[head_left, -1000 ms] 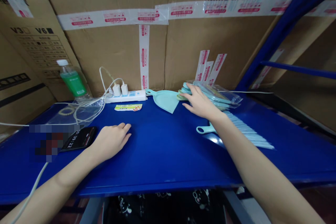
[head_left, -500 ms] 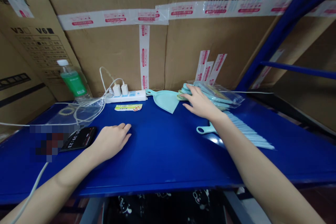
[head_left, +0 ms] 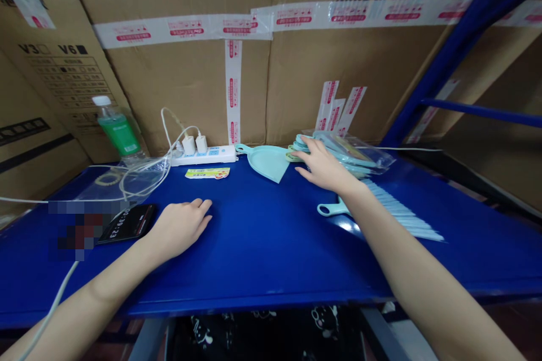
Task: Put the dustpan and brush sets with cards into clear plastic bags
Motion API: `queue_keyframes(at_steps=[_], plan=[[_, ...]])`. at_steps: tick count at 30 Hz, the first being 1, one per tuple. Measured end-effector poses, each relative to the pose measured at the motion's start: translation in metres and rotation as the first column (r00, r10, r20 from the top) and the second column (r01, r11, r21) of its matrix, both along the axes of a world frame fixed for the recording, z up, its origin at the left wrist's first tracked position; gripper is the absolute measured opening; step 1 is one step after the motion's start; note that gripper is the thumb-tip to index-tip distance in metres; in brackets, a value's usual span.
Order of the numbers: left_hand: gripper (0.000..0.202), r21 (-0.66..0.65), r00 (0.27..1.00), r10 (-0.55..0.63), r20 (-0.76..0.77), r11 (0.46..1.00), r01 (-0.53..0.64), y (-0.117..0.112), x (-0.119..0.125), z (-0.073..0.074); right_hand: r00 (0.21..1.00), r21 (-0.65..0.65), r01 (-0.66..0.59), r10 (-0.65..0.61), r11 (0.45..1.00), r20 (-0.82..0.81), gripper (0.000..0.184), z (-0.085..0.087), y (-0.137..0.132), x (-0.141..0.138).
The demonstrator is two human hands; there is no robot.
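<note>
My left hand (head_left: 180, 225) lies flat and open on the blue table (head_left: 262, 237), just right of a black phone (head_left: 127, 223). My right hand (head_left: 325, 168) reaches forward with fingers spread and rests on a stack of teal brush sets in clear plastic bags (head_left: 351, 153). A loose teal dustpan (head_left: 266, 161) lies left of that hand. A teal hand brush (head_left: 381, 210) with pale bristles lies under my right forearm.
A white power strip (head_left: 203, 154) with two chargers and white cables sits against the cardboard boxes (head_left: 271, 67) at the back. A green-labelled bottle (head_left: 116, 131), a clear bag (head_left: 127, 180) and a small yellow packet (head_left: 207, 173) lie at the left. A blue rack post (head_left: 449, 51) rises at the right.
</note>
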State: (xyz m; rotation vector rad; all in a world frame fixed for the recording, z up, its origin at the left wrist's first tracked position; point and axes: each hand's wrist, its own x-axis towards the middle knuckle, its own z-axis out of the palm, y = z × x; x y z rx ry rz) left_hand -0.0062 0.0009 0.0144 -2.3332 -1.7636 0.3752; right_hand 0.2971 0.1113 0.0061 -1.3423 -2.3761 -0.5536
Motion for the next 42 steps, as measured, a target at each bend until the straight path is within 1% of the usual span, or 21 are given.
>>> queue_keyframes(at_steps=[5,10,20,24,27,32,35,38,42], plan=[[0.028,-0.002,1.0,-0.004,-0.013,1.0,0.004,-0.001,0.001,0.001,1.0,-0.009,0.001,-0.001,1.0,-0.009,0.034,-0.001,0.001,0.0],[0.028,-0.011,1.0,0.001,-0.028,1.0,-0.001,0.0,0.001,0.001,1.0,0.011,-0.016,0.016,1.0,-0.012,0.033,-0.002,0.002,0.002],[0.028,-0.018,1.0,-0.008,-0.024,1.0,0.007,0.0,0.001,0.001,1.0,-0.01,-0.02,0.02,1.0,-0.012,0.033,-0.001,0.001,0.001],[0.028,-0.016,1.0,-0.013,-0.027,1.0,0.013,0.0,0.0,-0.001,0.999,-0.018,-0.004,0.003,1.0,-0.04,0.033,0.001,-0.002,0.001],[0.028,0.0,1.0,-0.012,-0.023,1.0,0.012,0.0,-0.001,-0.002,0.997,0.006,-0.022,0.022,1.0,-0.072,0.034,0.004,-0.004,0.002],[0.027,-0.004,1.0,-0.007,-0.016,1.0,0.007,0.001,-0.002,-0.002,0.997,0.003,-0.048,0.048,0.999,-0.053,0.033,0.01,-0.006,0.0],[0.027,-0.01,1.0,-0.007,-0.016,1.0,0.007,0.001,-0.002,-0.002,0.998,-0.05,-0.061,0.06,0.997,-0.024,0.031,0.013,-0.008,-0.003],[0.027,-0.007,1.0,-0.007,-0.019,1.0,0.007,0.001,-0.001,-0.002,0.998,-0.164,-0.063,0.067,0.984,0.016,0.03,0.016,-0.011,-0.007],[0.027,-0.002,0.999,-0.018,-0.026,1.0,0.018,0.001,-0.002,-0.003,0.996,-0.333,0.032,-0.001,0.942,0.092,0.034,0.018,-0.014,-0.01]])
